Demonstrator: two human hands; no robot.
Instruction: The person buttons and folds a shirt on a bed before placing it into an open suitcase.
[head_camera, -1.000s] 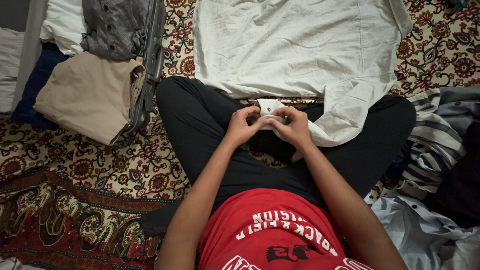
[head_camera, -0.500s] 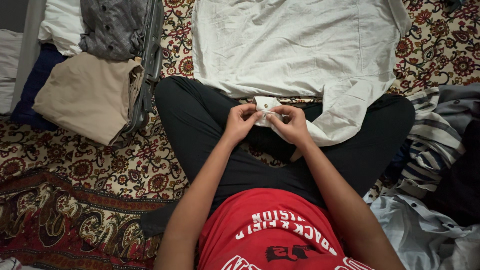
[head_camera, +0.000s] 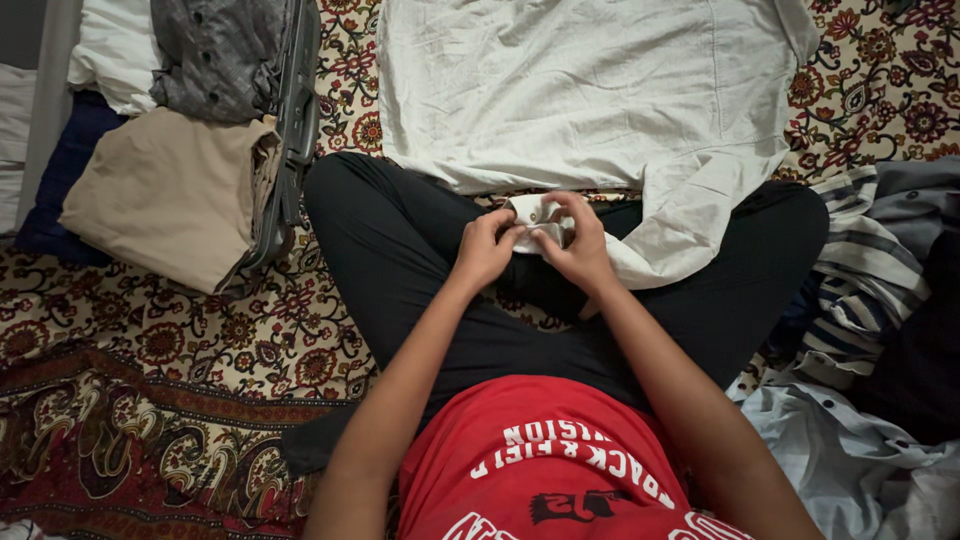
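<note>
A white long-sleeved shirt (head_camera: 590, 90) lies spread flat on the patterned carpet in front of my crossed legs in black trousers. Its sleeve runs down over my right knee to the cuff (head_camera: 533, 212), which has small buttons. My left hand (head_camera: 487, 250) pinches the cuff from the left. My right hand (head_camera: 575, 245) grips the same cuff from the right, fingers curled over its edge. Both hands meet above my lap.
An open suitcase (head_camera: 290, 120) at the upper left holds folded beige, grey, white and navy clothes. A striped shirt (head_camera: 860, 290), a dark garment and a pale blue shirt (head_camera: 840, 450) lie heaped at the right. The floral carpet (head_camera: 200, 330) covers the floor.
My hands have shifted slightly on the cuff, the right fingers rising over its top edge. The cuff has turned a little between them. Nothing else has moved.
</note>
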